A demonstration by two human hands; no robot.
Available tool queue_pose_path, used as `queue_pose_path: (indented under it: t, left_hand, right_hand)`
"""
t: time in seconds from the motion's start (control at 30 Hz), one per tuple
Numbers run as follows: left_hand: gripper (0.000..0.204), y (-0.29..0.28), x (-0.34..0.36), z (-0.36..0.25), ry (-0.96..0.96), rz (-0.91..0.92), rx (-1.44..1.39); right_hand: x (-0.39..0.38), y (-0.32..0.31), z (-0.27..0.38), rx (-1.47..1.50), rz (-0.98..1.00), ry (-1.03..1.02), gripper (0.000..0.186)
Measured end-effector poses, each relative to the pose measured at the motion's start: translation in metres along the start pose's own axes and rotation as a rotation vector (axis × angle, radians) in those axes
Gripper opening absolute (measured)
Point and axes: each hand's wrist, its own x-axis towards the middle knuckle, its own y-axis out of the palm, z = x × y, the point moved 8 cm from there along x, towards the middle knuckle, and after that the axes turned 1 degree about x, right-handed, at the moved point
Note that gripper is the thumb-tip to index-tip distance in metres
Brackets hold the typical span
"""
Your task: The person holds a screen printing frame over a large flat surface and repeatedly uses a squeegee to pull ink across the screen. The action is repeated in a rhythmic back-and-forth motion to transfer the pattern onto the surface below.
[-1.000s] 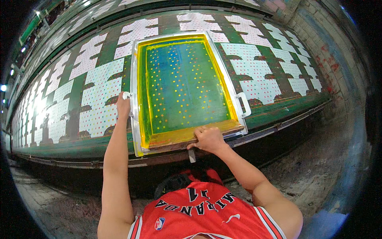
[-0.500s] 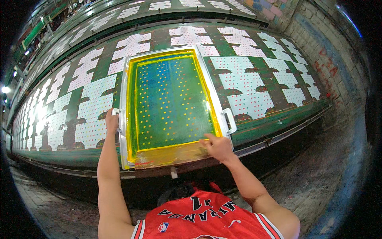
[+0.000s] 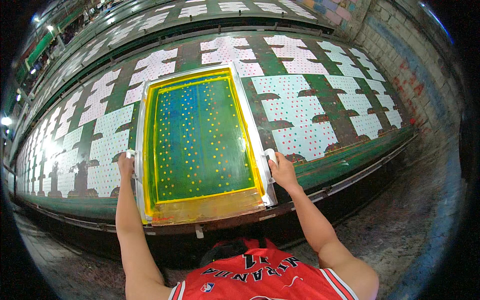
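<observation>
A large screen-printing frame (image 3: 202,135) lies flat over the green table in front of me. Its mesh is green and blue with rows of yellow and orange dots, bordered by yellow tape inside a pale metal rim. At its left side my left hand (image 3: 126,165) is closed round a white handle. On the opposite side my right hand (image 3: 283,171) grips the other white handle (image 3: 270,156). What lies under the frame is mostly hidden.
White cut fabric pieces (image 3: 295,120) with coloured dots lie in rows along the long green table (image 3: 345,167). Another table (image 3: 170,19) with similar pieces runs behind it. A block wall (image 3: 400,65) stands at the right end. A rail (image 3: 325,192) follows the table's near edge.
My right hand has moved from the frame's lower right corner up to the right handle and closed on it. The frame sits slightly lower and further left in view; my left hand keeps its handle.
</observation>
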Motion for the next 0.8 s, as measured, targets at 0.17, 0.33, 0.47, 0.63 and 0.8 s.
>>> queue_pose_path:
  t: [0.17, 0.33, 0.47, 0.63, 0.8]
  left_hand:
    - [0.030, -0.004, -0.002, -0.011, 0.030, -0.027, 0.085]
    - [0.023, -0.006, -0.005, -0.018, 0.065, -0.020, 0.062]
    - [0.022, -0.004, -0.005, -0.009, -0.082, 0.080, -0.020]
    - [0.021, -0.033, 0.020, -0.028, 0.025, -0.038, 0.177]
    - [0.023, -0.028, 0.026, -0.079, -0.011, 0.019, 0.031]
  right_hand:
    - [0.009, 0.010, -0.017, 0.045, 0.041, 0.118, 0.032]
    - [0.013, 0.016, -0.024, 0.090, 0.070, 0.124, 0.031]
    - [0.010, 0.018, -0.022, 0.135, 0.063, 0.158, 0.030]
    - [0.009, 0.004, -0.016, 0.327, 0.023, 0.285, 0.029]
    - [0.029, -0.040, -0.019, 0.395, -0.019, 0.279, 0.029]
